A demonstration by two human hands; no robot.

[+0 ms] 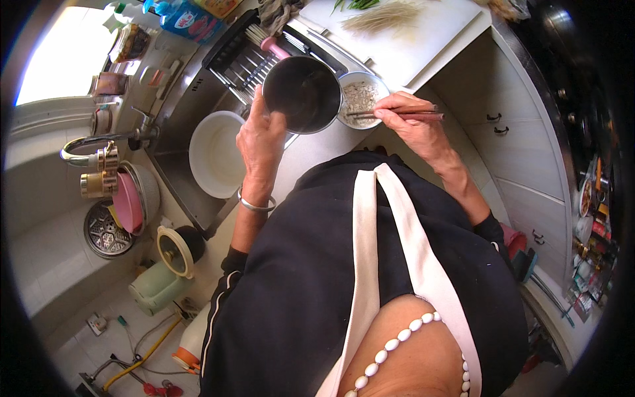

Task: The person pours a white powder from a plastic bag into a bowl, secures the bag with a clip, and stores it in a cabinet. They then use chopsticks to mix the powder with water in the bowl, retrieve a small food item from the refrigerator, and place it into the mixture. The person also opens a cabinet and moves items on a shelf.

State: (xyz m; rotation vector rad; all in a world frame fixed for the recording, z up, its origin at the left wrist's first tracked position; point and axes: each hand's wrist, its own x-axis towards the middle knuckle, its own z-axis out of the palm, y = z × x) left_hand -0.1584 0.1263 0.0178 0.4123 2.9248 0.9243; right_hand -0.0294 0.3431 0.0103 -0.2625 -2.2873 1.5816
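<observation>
My left hand (262, 136) grips the near left side of a dark-lined pot (305, 94). The pot is tipped so its round mouth faces up toward me, and its rim overlaps the left edge of a small bowl (364, 75). Inside that bowl lies a pale, flaky or grainy mixture (361, 97); what it is, I cannot tell. Held in my right hand (419, 131) is a pair of brown wooden chopsticks (421, 110), their tips down in the mixture.
A white basin (216, 154) sits in the steel sink (173, 144), left of my hand. Behind the pot are a drain rack (238, 74) and a pink-handled brush (273, 45). The white cutting board (397, 54) carries pale thin strands (384, 19). A faucet (79, 158) arches at left.
</observation>
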